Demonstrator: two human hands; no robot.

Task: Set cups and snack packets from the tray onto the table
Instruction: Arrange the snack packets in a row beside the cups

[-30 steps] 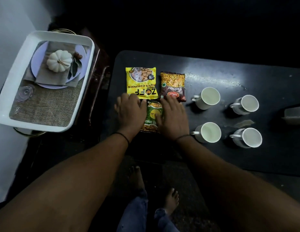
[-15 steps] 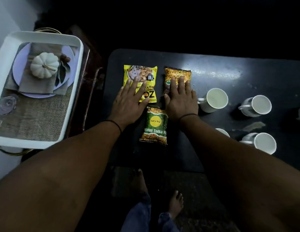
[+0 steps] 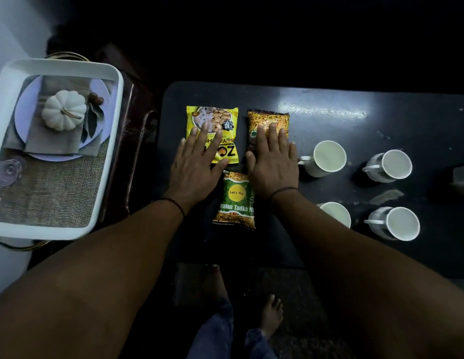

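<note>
Now both hands lie flat and spread, palms down, grasping nothing. The left hand [image 3: 197, 167] presses on the near part of the yellow packet [image 3: 212, 125], its fingers [image 3: 202, 136] reaching over the print. The right hand [image 3: 273, 161] rests the same way on the orange packet [image 3: 268, 119], which lies just right of the yellow one on the dark surface [image 3: 329, 99]. A green packet [image 3: 236, 200] lies nearer, between the two wrists, its far end close to the yellow packet's near edge; whether the two touch is hard to tell in the dim light.

Four white cups stand upright on the surface to the right of the packets, in two rows. The far-left cup [image 3: 326, 158] sits just beside the right hand's little finger, handle pointing left. The far-right cup [image 3: 390, 165] is well apart from it. The near-left cup [image 3: 335, 212] is partly hidden by the right forearm, and the near-right cup [image 3: 395, 224] stands in full view, handle to the left.

The white tray [image 3: 109, 141] sits at far left, off the surface, on a dark stand. No cups or packets are in it. Its floor bears a printed-looking picture of burlap, a plate and a pale pumpkin [image 3: 64, 110].

Near the bottom edge, bare feet [image 3: 271, 314] and denim cuffs show on the floor.
</note>
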